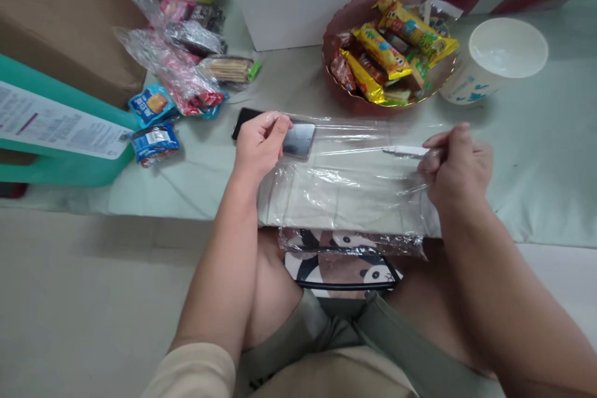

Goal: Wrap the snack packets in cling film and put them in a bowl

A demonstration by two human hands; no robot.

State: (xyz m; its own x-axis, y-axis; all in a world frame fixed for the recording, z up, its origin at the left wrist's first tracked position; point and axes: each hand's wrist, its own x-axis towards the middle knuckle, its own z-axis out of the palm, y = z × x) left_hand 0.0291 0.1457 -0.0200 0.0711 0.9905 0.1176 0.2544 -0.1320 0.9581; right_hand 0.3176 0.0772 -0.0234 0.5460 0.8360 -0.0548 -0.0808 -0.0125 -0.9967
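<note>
A: Clear plastic, thin as film: that is the bag (345, 180) stretched flat between the 2 hands at the near edge of the table (536, 155), its lower part hanging over the edge above the person's lap.

B: How would it handle?

A: Very light and limp, I judge. It wrinkles and catches the light all over, so it has no stiffness of its own and only keeps its shape while pulled taut. The film looks slick, so a loose pinch could slip.

B: Where are the hands on it?

A: The left hand (261, 143) is closed in a pinch on the top left corner, thumb against fingers. The right hand (454, 165) is closed on the top right end, where a white strip (405, 150) runs along the mouth of the bag. That stiffer strip and the top corners look like the best places to grip; the middle would just bunch up.

B: Anything under it?

A: A dark phone (298, 137) lies on the table just beside the left hand, partly seen through the film. Farther back sits a reddish bowl (345, 31) heaped with wrapped snacks (387, 50), and a white paper cup (501, 59) stands to its right. More snack packets (186, 62) lie at the left, near a teal stool (69, 155).
</note>
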